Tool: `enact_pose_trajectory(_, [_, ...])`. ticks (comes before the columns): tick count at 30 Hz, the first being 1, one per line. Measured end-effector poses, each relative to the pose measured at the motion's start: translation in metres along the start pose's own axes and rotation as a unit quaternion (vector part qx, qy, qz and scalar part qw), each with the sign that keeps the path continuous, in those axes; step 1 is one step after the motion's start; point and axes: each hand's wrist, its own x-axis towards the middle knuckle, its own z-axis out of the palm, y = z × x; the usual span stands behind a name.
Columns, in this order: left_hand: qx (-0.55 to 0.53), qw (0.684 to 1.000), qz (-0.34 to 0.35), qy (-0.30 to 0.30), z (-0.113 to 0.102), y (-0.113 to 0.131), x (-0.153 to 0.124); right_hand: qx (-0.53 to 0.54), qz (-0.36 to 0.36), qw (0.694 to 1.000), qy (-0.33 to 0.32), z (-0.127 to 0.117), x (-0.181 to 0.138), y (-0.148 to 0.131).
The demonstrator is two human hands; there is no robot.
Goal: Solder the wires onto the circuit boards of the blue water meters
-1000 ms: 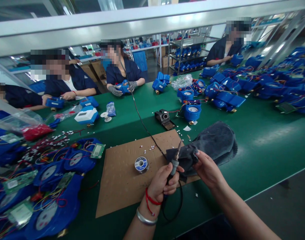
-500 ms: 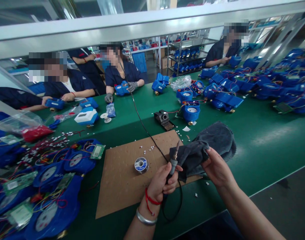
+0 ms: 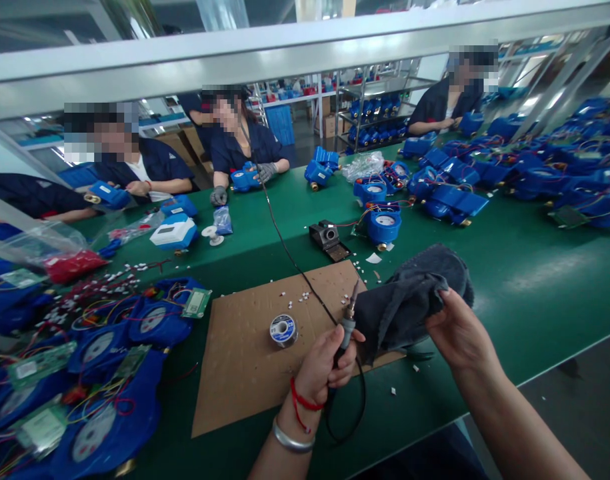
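Note:
My left hand [image 3: 332, 357] is wrapped round the handle of a soldering iron [image 3: 349, 322], whose tip points up and away from me. Between thumb and fingers, my right hand [image 3: 459, 327] pinches the edge of a dark grey cloth [image 3: 415, 297]. The cloth lies bunched just right of the iron, over the corner of a cardboard sheet [image 3: 245, 360]. On that sheet stands a solder spool [image 3: 283, 331], left of my left hand. The iron's black cable [image 3: 295, 263] runs up across the bench and also loops below my hand.
Blue meters [image 3: 115, 407] with wires and circuit boards crowd the left; more blue meters [image 3: 525, 170] are piled at the far right. A soldering iron stand [image 3: 329, 239] sits ahead, beside another meter [image 3: 383, 225]. Co-workers [image 3: 245, 147] handle meters across the green bench [image 3: 529, 287].
My right hand has moved right, drawing the cloth's edge with it, away from the iron. My left hand stays put with the iron. Across the bench, a co-worker has lifted and tilted a meter.

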Motion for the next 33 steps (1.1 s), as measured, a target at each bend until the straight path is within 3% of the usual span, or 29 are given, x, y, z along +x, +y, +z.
enact_pose_trajectory(5, [0.068,0.995,0.031,0.068,0.003,-0.003,0.002,0.067,-0.072,0.994,0.057,-0.006,0.01,-0.027])
enact_pose_trajectory(10, [0.091,0.992,0.034,0.085,0.003,-0.005,0.003,0.08,-0.187,0.975,0.092,-0.013,0.018,-0.058])
enact_pose_trajectory(15, [0.082,0.992,0.036,0.091,0.001,-0.006,0.003,0.043,-0.281,0.953,0.108,-0.024,0.018,-0.068])
enact_pose_trajectory(23, [0.064,0.993,0.033,0.091,-0.002,-0.007,0.005,0.005,-0.371,0.914,0.162,-0.037,0.029,-0.072])
enact_pose_trajectory(29, [0.047,0.995,0.036,0.085,-0.003,-0.008,0.006,-0.086,-0.462,0.875,0.116,-0.029,0.025,-0.096])
enact_pose_trajectory(33, [0.048,0.994,0.035,0.09,-0.001,-0.008,0.005,-0.165,-0.479,0.847,0.162,-0.02,0.017,-0.095])
